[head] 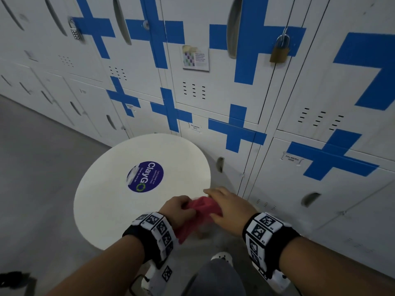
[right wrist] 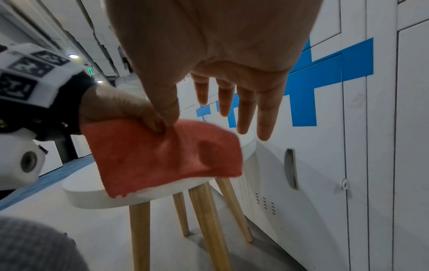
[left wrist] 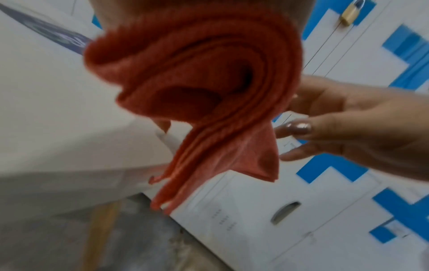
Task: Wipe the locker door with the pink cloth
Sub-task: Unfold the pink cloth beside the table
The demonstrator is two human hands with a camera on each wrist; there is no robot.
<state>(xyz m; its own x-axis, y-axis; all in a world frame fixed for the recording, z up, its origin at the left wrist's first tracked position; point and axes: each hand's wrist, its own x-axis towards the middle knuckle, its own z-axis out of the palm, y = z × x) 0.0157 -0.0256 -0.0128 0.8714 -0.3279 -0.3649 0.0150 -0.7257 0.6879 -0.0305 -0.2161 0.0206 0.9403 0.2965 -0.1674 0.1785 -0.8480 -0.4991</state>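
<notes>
white lockers (head: 224, 99) with blue tape crosses fill the far wall, doors closed, brass padlock (head: 279, 52) hanging upper right. round white stool (head: 111, 199) with wooden legs stands just beside them, purple clayg sticker (head: 145, 177) on its top. pink cloth (head: 201, 212) is folded, held over the stool's near right edge, not touching any locker door. left hand (head: 178, 209) grips the cloth. right hand (head: 229, 207) has fingers straight and spread, thumb touching the cloth.
</notes>
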